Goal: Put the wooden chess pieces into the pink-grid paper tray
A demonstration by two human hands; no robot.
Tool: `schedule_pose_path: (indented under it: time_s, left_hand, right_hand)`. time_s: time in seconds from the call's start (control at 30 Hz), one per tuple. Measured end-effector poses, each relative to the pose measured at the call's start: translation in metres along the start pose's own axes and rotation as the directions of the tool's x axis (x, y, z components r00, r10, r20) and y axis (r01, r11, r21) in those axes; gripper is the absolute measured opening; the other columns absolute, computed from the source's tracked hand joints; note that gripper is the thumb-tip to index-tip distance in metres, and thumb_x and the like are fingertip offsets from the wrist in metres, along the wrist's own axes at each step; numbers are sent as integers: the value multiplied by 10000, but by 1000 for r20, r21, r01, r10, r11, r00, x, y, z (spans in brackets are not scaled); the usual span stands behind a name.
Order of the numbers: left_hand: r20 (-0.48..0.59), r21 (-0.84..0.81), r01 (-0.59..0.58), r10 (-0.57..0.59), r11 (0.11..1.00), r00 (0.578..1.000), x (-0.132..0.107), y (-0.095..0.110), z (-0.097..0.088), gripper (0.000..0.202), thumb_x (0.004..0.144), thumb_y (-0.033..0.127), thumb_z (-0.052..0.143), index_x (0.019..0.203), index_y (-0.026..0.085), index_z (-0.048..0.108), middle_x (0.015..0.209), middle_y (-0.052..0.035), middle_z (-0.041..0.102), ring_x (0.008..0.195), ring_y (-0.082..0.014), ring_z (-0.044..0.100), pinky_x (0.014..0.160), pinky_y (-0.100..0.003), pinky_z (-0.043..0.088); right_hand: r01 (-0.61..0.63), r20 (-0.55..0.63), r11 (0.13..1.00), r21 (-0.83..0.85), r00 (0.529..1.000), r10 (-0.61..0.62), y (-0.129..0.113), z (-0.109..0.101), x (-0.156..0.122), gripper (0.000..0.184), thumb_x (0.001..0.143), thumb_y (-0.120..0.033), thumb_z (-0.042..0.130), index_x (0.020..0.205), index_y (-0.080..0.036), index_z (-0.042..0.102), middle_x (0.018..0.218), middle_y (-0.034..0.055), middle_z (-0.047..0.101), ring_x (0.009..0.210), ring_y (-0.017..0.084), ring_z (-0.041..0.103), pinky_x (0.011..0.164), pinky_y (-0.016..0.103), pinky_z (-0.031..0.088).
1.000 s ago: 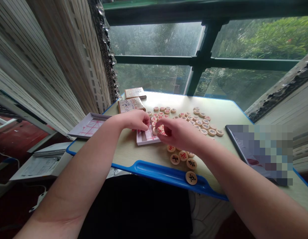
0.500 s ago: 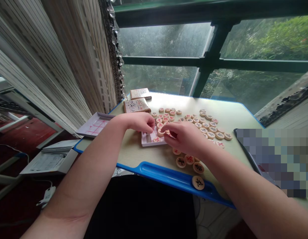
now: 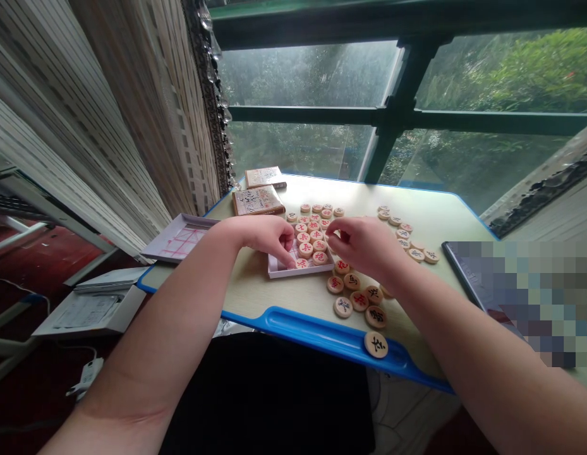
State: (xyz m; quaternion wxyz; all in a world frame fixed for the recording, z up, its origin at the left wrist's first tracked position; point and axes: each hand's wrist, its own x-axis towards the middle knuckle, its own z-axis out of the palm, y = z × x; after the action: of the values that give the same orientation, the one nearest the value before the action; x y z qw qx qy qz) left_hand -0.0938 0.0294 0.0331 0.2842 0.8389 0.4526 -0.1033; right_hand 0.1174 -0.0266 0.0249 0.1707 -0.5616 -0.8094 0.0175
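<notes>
Wooden xiangqi pieces with red characters stand in rows in a shallow white box tray [image 3: 278, 268] on the table. My left hand [image 3: 270, 237] is at the tray's left side, its fingers bent and its thumb apart from them. One fingertip touches the nearest left piece [image 3: 301, 263]. At the tray's right edge is my right hand [image 3: 362, 243], fingers loosely curled with a gap to the thumb; no piece shows between them. Below it lie several loose pieces, among them a red one [image 3: 359, 301] and a black one [image 3: 376, 316]. My right hand hides some pieces behind it.
More pieces [image 3: 416, 254] lie to the right, near a dark flat device [image 3: 468, 278], partly blurred out. Two small boxes [image 3: 258, 200] sit at the back left, and a box lid [image 3: 177, 237] at the left edge. One piece [image 3: 376, 344] rests on the blue front groove [image 3: 312, 328].
My right hand has moved up and right, off the tray's front pieces, uncovering them and loose pieces below. My left hand's fingertip has come down to the front left piece.
</notes>
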Motion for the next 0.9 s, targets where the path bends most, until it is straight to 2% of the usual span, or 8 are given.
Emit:
schedule_pose_path:
  time_s: [0.1,0.4,0.53,0.63,0.8,0.9]
  left_hand:
    - [-6,-4,3,-3,1000,1000,2,0,2,424,544,554,697,749,206,566,738,6,587,650,-132,468,562,-246,309]
    - [-31,0,4,-4,1000,1000,0,5,2,397,551,536,687,728,203,564,693,15,557,616,-126,448,546,-252,297]
    - [2,5,-12,12,1000,1000,-3,7,1,397,560,531,682,755,203,570,741,8,582,656,-135,476,568,-246,315]
    - [-16,29,2,-1,1000,1000,-2,7,2,386,576,537,667,737,204,559,730,7,580,644,-135,474,558,-251,309]
    - [-31,47,4,-2,999,1000,1,6,4,384,580,548,663,708,207,542,700,10,565,617,-131,458,538,-258,294]
    - [-35,48,5,-4,999,999,2,6,3,387,581,554,659,704,206,540,698,7,564,612,-131,455,532,-260,289]
  right_hand:
    - [24,44,999,-21,999,-23,-4,0,-1,267,805,-325,470,857,-214,708,723,40,668,614,145,522,561,255,316]
    - [76,182,996,-38,981,-68,-11,-4,-5,330,790,-368,492,1050,-231,642,775,42,662,621,151,516,531,257,275]
    - [63,218,997,-49,975,-51,-9,-3,-4,345,797,-395,487,1065,-230,630,786,47,657,618,149,515,525,259,268]
    - [29,228,998,-51,974,-17,-7,-3,-3,350,792,-396,495,1073,-232,625,810,52,658,623,150,519,521,261,270]
    - [-31,225,995,-90,973,50,-3,-10,-2,287,779,-366,494,978,-225,644,817,57,663,640,162,526,526,270,295]
    - [-71,332,986,-152,936,118,1,-16,-1,222,753,-357,510,805,-203,662,753,71,657,622,175,532,519,278,310]
